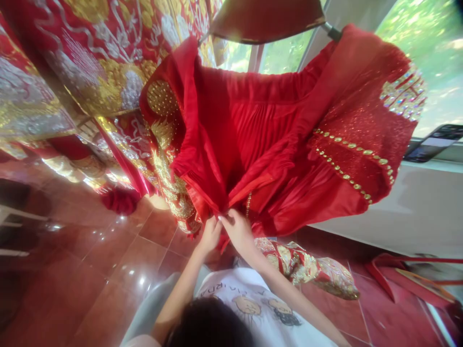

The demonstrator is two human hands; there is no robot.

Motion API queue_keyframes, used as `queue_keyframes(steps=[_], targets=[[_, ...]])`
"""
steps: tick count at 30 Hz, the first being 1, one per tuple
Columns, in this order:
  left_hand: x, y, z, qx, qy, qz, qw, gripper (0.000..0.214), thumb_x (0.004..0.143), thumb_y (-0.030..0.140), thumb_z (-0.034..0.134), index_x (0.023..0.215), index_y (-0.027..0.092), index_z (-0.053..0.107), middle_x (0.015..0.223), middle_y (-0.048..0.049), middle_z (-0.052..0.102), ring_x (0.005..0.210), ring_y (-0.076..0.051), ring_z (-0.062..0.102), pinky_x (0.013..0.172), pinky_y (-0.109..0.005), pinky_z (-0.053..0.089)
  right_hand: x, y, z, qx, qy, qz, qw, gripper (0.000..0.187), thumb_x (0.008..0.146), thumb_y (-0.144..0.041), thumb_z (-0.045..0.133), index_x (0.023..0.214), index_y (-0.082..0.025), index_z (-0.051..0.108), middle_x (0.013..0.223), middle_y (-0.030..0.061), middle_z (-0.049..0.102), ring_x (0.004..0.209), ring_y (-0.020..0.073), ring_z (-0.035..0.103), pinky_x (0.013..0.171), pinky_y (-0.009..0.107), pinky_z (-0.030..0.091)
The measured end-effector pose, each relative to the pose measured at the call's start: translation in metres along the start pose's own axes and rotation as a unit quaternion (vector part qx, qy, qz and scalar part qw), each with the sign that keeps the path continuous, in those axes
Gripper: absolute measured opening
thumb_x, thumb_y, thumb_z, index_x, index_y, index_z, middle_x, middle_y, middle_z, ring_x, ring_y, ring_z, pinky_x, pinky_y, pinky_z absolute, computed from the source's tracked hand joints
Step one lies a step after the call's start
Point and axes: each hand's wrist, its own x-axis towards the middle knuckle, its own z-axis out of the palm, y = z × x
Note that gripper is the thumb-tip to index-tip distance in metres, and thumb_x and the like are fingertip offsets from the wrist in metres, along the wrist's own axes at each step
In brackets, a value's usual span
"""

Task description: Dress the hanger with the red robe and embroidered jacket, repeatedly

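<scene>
A red garment [253, 120] with a gathered lining hangs spread in front of me, its front parted. Rows of gold beads run over its right side, and clear stones cover that shoulder. Low at the front opening, my left hand [212, 232] is closed on the red fabric edge. Beside it, my right hand [238, 232] pinches the same spot, with the fingertips of both hands nearly touching. Whatever small piece lies between the fingers is too small to make out. Gold-embroidered sleeves [310, 267] hang down on both sides.
Red, gold and silver embroidered costumes [108, 53] hang at the left. Above the garment is a broad red-brown panel [267, 20] with metal ends. A phone [434, 143] rests on the window ledge at right. Red chair-like frames [405, 277] stand on the tiled floor [119, 260].
</scene>
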Motion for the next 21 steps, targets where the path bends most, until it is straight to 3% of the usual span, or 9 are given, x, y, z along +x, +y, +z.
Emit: queue_keyframes(steps=[5, 8, 12, 15, 21], targets=[[-0.001, 0.000, 0.000, -0.004, -0.017, -0.006, 1.000, 0.034, 0.088, 0.045, 0.044, 0.072, 0.016, 0.054, 0.070, -0.0028, 0.059, 0.067, -0.016, 0.052, 0.067, -0.028, 0.047, 0.003, -0.010, -0.014, -0.032, -0.003, 0.021, 0.999, 0.015, 0.081, -0.033, 0.055, 0.075, -0.019, 0.060, 0.080, 0.0075, 0.068, 0.071, 0.0188, 0.060, 0.068, 0.028, 0.041], [-0.002, -0.002, 0.002, -0.003, -0.013, 0.000, 1.000, 0.037, 0.089, 0.045, 0.043, 0.069, 0.016, 0.053, 0.069, -0.0030, 0.059, 0.066, -0.015, 0.052, 0.066, -0.028, 0.046, 0.006, -0.015, -0.020, 0.051, -0.049, 0.067, 0.995, 0.018, 0.076, -0.031, 0.059, 0.063, -0.019, 0.059, 0.067, 0.0048, 0.063, 0.064, 0.0150, 0.053, 0.060, 0.025, 0.035], [-0.003, -0.008, 0.007, -0.002, -0.012, 0.013, 1.000, 0.048, 0.087, 0.056, 0.041, 0.060, 0.017, 0.049, 0.059, -0.0028, 0.055, 0.057, -0.015, 0.049, 0.057, -0.027, 0.043, 0.007, -0.014, -0.018, 0.245, -0.138, 0.160, 0.946, 0.031, 0.065, -0.039, 0.062, 0.047, -0.018, 0.047, 0.045, -0.0018, 0.041, 0.045, 0.0079, 0.034, 0.046, 0.022, 0.022], [-0.005, -0.012, 0.012, 0.003, 0.002, 0.018, 1.000, 0.052, 0.086, 0.061, 0.036, 0.055, 0.019, 0.043, 0.051, -0.0019, 0.050, 0.050, -0.014, 0.045, 0.052, -0.027, 0.040, 0.006, -0.015, -0.016, 0.310, -0.206, 0.196, 0.907, 0.031, 0.061, -0.047, 0.057, 0.050, -0.020, 0.048, 0.037, -0.0069, 0.028, 0.035, 0.0055, 0.019, 0.039, 0.023, 0.015], [-0.003, -0.012, 0.018, 0.047, 0.024, 0.022, 0.998, 0.039, 0.089, 0.046, 0.038, 0.063, 0.019, 0.048, 0.060, -0.0027, 0.057, 0.057, -0.015, 0.053, 0.060, -0.028, 0.044, 0.010, -0.053, -0.040, 0.416, -0.180, 0.192, 0.871, 0.030, 0.059, -0.043, 0.061, 0.048, -0.019, 0.047, 0.032, -0.0092, 0.024, 0.032, 0.0023, 0.016, 0.038, 0.021, 0.011]])
